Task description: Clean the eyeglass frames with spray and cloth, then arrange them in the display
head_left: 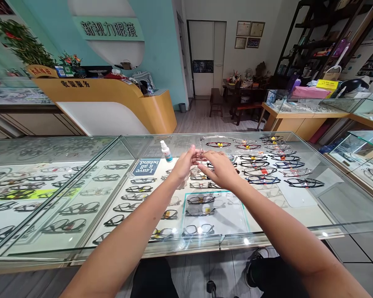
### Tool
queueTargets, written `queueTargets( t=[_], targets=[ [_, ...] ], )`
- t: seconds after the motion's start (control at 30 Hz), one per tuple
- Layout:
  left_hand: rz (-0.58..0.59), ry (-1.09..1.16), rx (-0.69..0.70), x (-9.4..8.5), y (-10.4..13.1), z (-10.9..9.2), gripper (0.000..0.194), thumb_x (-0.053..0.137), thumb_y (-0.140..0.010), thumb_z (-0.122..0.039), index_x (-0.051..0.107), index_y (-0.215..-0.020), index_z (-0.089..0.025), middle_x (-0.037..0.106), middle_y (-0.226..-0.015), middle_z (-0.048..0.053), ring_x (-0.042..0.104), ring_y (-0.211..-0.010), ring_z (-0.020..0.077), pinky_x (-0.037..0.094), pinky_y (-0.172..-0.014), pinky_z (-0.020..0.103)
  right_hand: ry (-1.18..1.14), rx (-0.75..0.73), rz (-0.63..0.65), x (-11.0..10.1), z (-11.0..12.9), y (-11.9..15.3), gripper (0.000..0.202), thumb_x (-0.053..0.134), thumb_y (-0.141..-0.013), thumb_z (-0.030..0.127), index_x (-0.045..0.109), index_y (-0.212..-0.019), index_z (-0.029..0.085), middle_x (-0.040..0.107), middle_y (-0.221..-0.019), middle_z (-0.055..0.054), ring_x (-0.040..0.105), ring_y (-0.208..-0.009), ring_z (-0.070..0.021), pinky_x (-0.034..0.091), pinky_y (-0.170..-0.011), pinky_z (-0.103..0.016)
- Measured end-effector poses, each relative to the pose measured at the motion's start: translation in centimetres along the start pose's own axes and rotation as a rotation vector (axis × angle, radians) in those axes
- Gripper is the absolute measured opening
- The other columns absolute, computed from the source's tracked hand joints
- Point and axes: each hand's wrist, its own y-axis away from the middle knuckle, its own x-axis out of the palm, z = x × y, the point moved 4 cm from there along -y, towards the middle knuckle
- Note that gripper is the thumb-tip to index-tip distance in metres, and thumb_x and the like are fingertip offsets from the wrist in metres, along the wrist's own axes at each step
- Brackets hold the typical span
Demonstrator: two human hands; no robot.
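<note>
Above the glass display counter (261, 215), my hands meet around a thin-rimmed pair of glasses (200, 145). My left hand (185, 162) closes on it from the left, thumb up. From the right, my right hand (219, 166) has its fingers bent against the same pair, close to the left fingertips. One slim edge rises above the fingers; most of the pair is hidden by them. Left of my hands, a white spray bottle (166, 151) with a blue-green label stands upright on the glass top.
Rows of eyeglass frames (263, 171) lie inside the counter under the glass. A blue printed card (146, 167) is near the bottle. Another glass case (360, 155) stands at right, a yellow reception desk (160, 109) beyond. A wooden bench (216, 98) is farther back.
</note>
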Motion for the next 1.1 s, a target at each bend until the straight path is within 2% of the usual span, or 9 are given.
queueTargets(
  t=[0.07, 0.2, 0.33, 0.4, 0.53, 0.67, 0.77, 0.93, 1.1],
  targets=[
    [-0.177, -0.199, 0.199, -1.3, 0.3, -1.1, 0.059, 0.064, -0.099, -0.080, 0.073, -0.094, -0.022, 0.078, -0.102, 0.010, 0.072, -0.104, 0.0297, 0.054, -0.093, 0.041, -0.018, 0.015, -0.023, -0.2, -0.1, 0.0, 0.035, 0.058, -0.116, 0.047, 0.072, -0.137, 0.023, 0.082, -0.138, -0.017, 0.074, -0.134, -0.0344, 0.055, -0.113, -0.052],
    [-0.747, -0.485, 0.565, -4.9, 1.5, -2.9, 0.023, 0.057, -0.111, -0.047, 0.060, -0.112, -0.024, 0.066, -0.124, 0.012, 0.063, -0.121, 0.0284, 0.048, -0.113, 0.044, -0.076, 0.060, -0.092, -1.0, -0.7, 0.0, 0.038, 0.056, -0.116, 0.047, 0.073, -0.141, 0.024, 0.080, -0.145, -0.015, 0.073, -0.137, -0.0340, 0.056, -0.115, -0.051],
    [-0.942, -0.560, 0.435, -8.1, 0.1, -1.7, 0.055, 0.079, -0.094, -0.030, 0.045, -0.137, -0.024, 0.046, -0.158, 0.022, 0.049, -0.149, 0.0331, 0.040, -0.128, 0.049, -0.157, 0.082, -0.143, -1.7, -1.4, 0.0, 0.040, 0.058, -0.115, 0.045, 0.073, -0.145, 0.023, 0.083, -0.138, -0.015, 0.074, -0.133, -0.0342, 0.057, -0.114, -0.052],
    [-0.896, -0.534, 0.254, -9.4, -0.9, -0.3, 0.064, 0.082, -0.089, -0.026, 0.043, -0.139, -0.023, 0.049, -0.157, 0.023, 0.050, -0.148, 0.0346, 0.037, -0.131, 0.052, -0.213, 0.094, -0.170, -1.9, -1.8, 0.0, 0.039, 0.059, -0.114, 0.046, 0.075, -0.143, 0.025, 0.082, -0.138, -0.014, 0.075, -0.131, -0.0330, 0.057, -0.114, -0.052],
    [-0.736, -0.423, -0.075, -10.3, -2.0, 2.2, 0.037, 0.077, -0.086, -0.022, 0.052, -0.114, -0.025, 0.067, -0.118, 0.013, 0.065, -0.124, 0.0359, 0.045, -0.116, 0.055, -0.339, 0.155, -0.238, -2.2, -2.6, 0.0, 0.038, 0.058, -0.113, 0.050, 0.076, -0.136, 0.027, 0.083, -0.138, -0.012, 0.076, -0.127, -0.0304, 0.058, -0.114, -0.050],
    [-0.675, -0.355, -0.056, -9.3, -2.2, 1.6, 0.025, 0.072, -0.079, -0.024, 0.055, -0.097, -0.026, 0.065, -0.102, 0.006, 0.066, -0.110, 0.0291, 0.052, -0.105, 0.049, -0.488, 0.206, -0.254, -2.4, -3.2, -0.2, 0.039, 0.056, -0.112, 0.053, 0.077, -0.128, 0.026, 0.083, -0.137, -0.011, 0.078, -0.123, -0.0285, 0.059, -0.108, -0.047],
    [-0.498, -0.134, -0.014, -7.5, -2.2, 0.0, 0.027, 0.071, -0.072, -0.031, 0.053, -0.093, -0.027, 0.060, -0.090, 0.001, 0.063, -0.085, 0.0201, 0.054, -0.075, 0.035, -0.540, 0.214, -0.261, -2.8, -3.4, -0.4, 0.040, 0.054, -0.113, 0.055, 0.077, -0.123, 0.025, 0.085, -0.128, -0.010, 0.078, -0.118, -0.0276, 0.059, -0.106, -0.045],
    [0.025, 0.379, -0.050, -4.2, -0.8, -2.8, 0.064, 0.069, -0.079, -0.086, 0.047, -0.072, -0.026, 0.043, -0.066, 0.000, 0.044, -0.061, 0.0168, 0.029, -0.050, 0.028, -0.551, 0.213, -0.269, -3.3, -3.5, -0.3, 0.044, 0.052, -0.113, 0.060, 0.076, -0.122, 0.024, 0.084, -0.113, -0.009, 0.077, -0.112, -0.0272, 0.057, -0.106, -0.045],
    [0.201, 0.405, -0.135, -3.3, 0.5, -3.9, 0.090, 0.048, -0.073, -0.115, 0.035, -0.057, -0.028, 0.025, -0.053, -0.003, 0.028, -0.050, 0.0135, 0.025, -0.044, 0.029, -0.577, 0.208, -0.237, -2.9, -3.1, -0.2, 0.049, 0.050, -0.112, 0.067, 0.075, -0.118, 0.025, 0.083, -0.111, -0.008, 0.076, -0.109, -0.0263, 0.057, -0.104, -0.043]
  ],
)
